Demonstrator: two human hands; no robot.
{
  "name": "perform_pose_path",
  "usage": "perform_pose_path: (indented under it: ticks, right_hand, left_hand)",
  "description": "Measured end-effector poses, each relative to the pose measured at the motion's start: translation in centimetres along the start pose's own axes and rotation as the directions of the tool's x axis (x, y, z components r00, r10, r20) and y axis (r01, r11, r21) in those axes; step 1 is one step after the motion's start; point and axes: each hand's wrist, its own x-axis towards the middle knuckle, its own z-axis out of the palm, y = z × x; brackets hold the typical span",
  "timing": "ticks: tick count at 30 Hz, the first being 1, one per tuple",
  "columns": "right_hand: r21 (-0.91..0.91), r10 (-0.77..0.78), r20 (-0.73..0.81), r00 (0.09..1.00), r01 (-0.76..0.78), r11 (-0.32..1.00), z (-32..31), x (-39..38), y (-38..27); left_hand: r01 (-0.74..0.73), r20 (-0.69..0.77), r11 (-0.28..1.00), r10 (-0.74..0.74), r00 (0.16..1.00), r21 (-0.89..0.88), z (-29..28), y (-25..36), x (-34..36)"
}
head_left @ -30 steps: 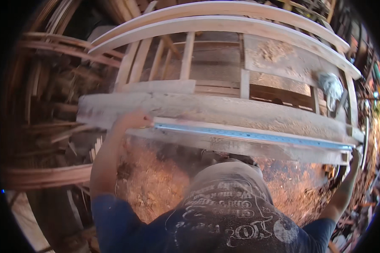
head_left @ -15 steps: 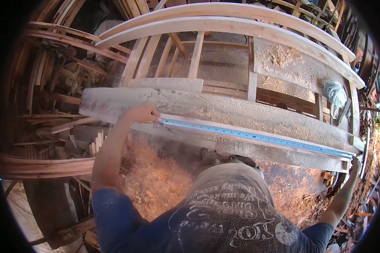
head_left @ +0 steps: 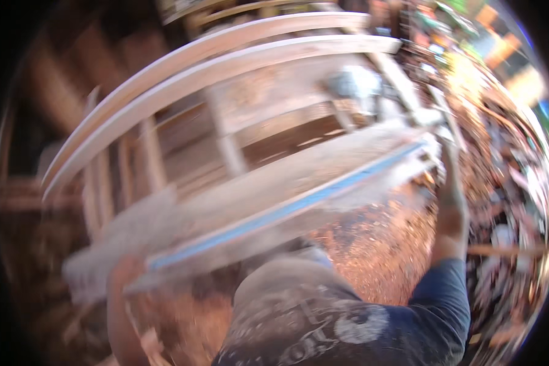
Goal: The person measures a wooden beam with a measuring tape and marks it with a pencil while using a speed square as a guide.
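Note:
A blue tape measure blade runs stretched along a narrow wooden strip, on a long pale plank dusted with sawdust. At its near-left end my left hand is closed, blurred by motion. My right arm reaches far forward to the other end, where my right hand is closed at the tape's tip by the plank's far-right end. Smearing hides the fingers' detail on both hands, and whether a tape case sits in either one cannot be made out.
Two long pale boards lie across a wooden frame beyond the plank. A crumpled pale plastic bag rests near the frame's right end. Reddish wood shavings cover the floor, and scrap wood and debris are heaped at right.
The whole view has swung toward the right, so the plank and tape now slant up to the right. Both hands stay at the two ends of the stretched tape.

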Motion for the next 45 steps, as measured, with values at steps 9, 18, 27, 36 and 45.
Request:
perform_pose_path:
  ticks: [9, 18, 27, 36, 45]
  right_hand:
    - [0.325, 0.293, -0.179, 0.939, -0.225, 0.918, 0.1, -4.9, -11.2]
    - [0.41, 0.155, -0.095, 0.983, -0.104, 0.906, 1.2, -6.1, -12.2]
    - [-0.327, 0.048, -0.228, 0.973, -0.123, 0.937, 1.4, -4.7, -11.5]
    - [-0.305, 0.08, -0.099, 0.992, -0.106, 0.947, 2.5, -5.7, -13.1]
    - [-0.408, -0.055, -0.111, 0.992, 0.005, 0.913, 3.1, -4.2, -11.5]
  left_hand:
    - [0.095, 0.04, 0.977, -0.088, 0.995, -0.192, -0.6, -0.7, 0.1]
    - [0.195, 0.214, 0.98, -0.181, 0.96, -0.047, -2.3, 1.9, -0.8]
    - [0.124, 0.138, 0.987, -0.109, 0.984, -0.105, -2.6, 3.0, -1.3]
    - [0.109, -0.039, 0.978, -0.118, 0.992, -0.177, -0.5, 1.2, -0.7]
    - [0.125, -0.028, 0.967, -0.134, 0.991, -0.223, -0.3, 1.0, -0.9]
